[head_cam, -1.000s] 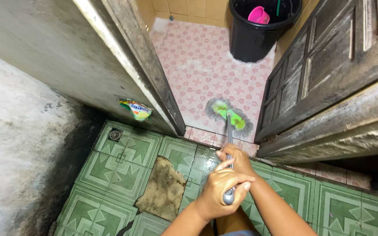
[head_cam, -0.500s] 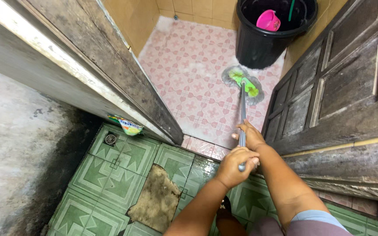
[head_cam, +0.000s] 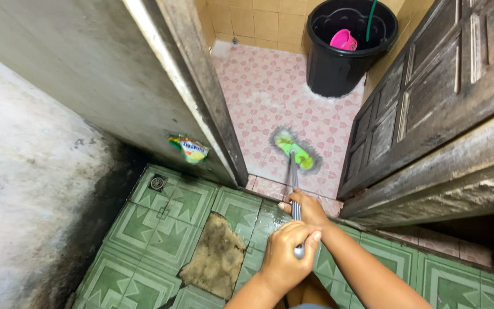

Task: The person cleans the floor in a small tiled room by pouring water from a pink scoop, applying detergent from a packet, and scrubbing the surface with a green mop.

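Observation:
Both my hands grip the thin metal handle (head_cam: 294, 178) of a long scrubbing brush. My left hand (head_cam: 286, 256) is closed over the near end of the handle. My right hand (head_cam: 309, 209) is closed on it a little farther down, above the doorway threshold. The brush head (head_cam: 294, 150) is green with grey bristles and rests on the pink patterned tile floor (head_cam: 264, 91) just inside the doorway.
A black bucket (head_cam: 334, 73) with a pink dipper (head_cam: 343, 40) and a green hose (head_cam: 371, 17) stands at the far wall. A dark wooden door (head_cam: 424, 103) is open at right. At left are the door frame (head_cam: 204, 103), a green packet (head_cam: 188, 149), a floor drain (head_cam: 156, 183) and a broken patch (head_cam: 215, 254) in the green tiles.
The brush head went out toward the bucket, then came back toward the threshold. Both hands kept their grip on the handle.

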